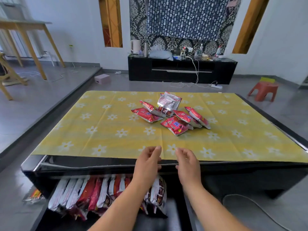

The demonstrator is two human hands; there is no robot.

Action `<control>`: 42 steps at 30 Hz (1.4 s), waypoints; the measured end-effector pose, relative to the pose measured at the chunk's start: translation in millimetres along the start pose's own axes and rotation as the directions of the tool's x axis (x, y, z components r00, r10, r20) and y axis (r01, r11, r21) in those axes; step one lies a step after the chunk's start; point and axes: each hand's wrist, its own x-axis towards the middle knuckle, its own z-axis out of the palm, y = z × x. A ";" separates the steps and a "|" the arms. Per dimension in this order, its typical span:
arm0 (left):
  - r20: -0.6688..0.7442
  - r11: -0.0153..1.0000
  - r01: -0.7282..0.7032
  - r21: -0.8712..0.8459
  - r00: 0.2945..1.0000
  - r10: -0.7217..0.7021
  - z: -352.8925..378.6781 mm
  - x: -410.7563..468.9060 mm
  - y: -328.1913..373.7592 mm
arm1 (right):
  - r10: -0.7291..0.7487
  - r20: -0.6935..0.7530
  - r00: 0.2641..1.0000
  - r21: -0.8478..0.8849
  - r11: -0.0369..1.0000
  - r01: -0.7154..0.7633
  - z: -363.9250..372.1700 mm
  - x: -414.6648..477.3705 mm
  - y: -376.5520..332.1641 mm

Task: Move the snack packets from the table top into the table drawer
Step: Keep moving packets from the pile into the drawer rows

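Several red and silver snack packets [173,114] lie in a loose pile near the middle of the low black table [116,167], on its yellow flowered cloth [103,124]. The drawer [55,219] under the near edge stands pulled out, with a row of packets [93,194] standing upright in it. My left hand [147,164] and my right hand [187,162] hover side by side above the table's near edge, fingers loosely curled and apart, holding nothing. Both hands are well short of the pile.
One loose packet [34,195] lies on the floor left of the drawer. Beyond the table are a black TV cabinet [181,70] with clutter, a red stool [263,90], a pink box [102,79] and cables on the floor. A raised step runs along the left.
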 end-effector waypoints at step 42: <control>0.107 0.972 0.183 -0.148 0.980 -0.168 146.8 111.1 26.2 | 0.147 0.163 0.976 -0.266 0.959 -0.100 -54.3 189.7 -22.2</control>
